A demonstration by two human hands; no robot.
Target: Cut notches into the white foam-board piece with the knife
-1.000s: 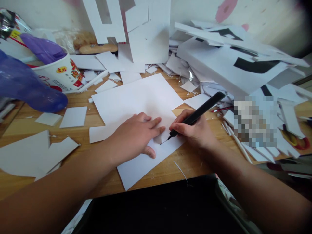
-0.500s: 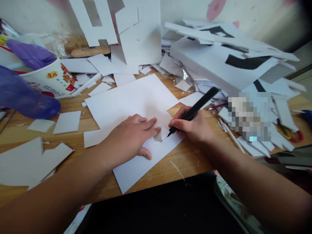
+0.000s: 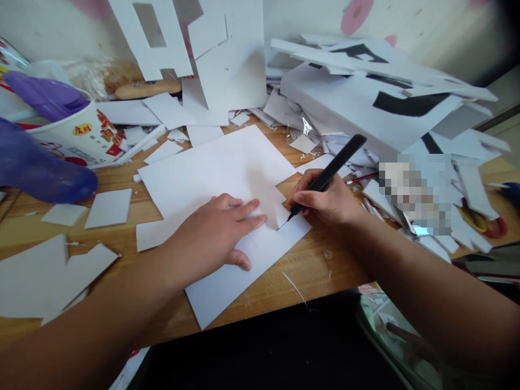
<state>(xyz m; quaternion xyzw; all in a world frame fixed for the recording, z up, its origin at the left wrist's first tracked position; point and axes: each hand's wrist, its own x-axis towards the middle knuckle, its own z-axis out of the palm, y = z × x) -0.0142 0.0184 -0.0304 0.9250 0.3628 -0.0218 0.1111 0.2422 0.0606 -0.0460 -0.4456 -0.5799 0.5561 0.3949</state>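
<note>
My left hand point(image 3: 221, 230) lies spread and palm down on white sheets near the middle of the table, its fingertips by a small white piece point(image 3: 273, 201). In my right hand point(image 3: 325, 200) is a black pen point(image 3: 335, 165), tilted with its tip touching the lower white sheet point(image 3: 227, 292), just right of my left fingertips. A larger white sheet point(image 3: 211, 168) reaches away behind my left hand. What is under my left palm is hidden.
Stacked white board pieces point(image 3: 337, 103) fill the back right. White cut-outs point(image 3: 239, 70) stand at the back. A paper tub point(image 3: 93, 132) and a blue object point(image 3: 44, 168) are at left. Scissors point(image 3: 493, 225) lie far right, and offcuts point(image 3: 109, 207) lie left.
The pen tip has moved a little right and up along the sheet's edge, with my right hand. My left hand stays spread on the sheets. The view has shifted slightly.
</note>
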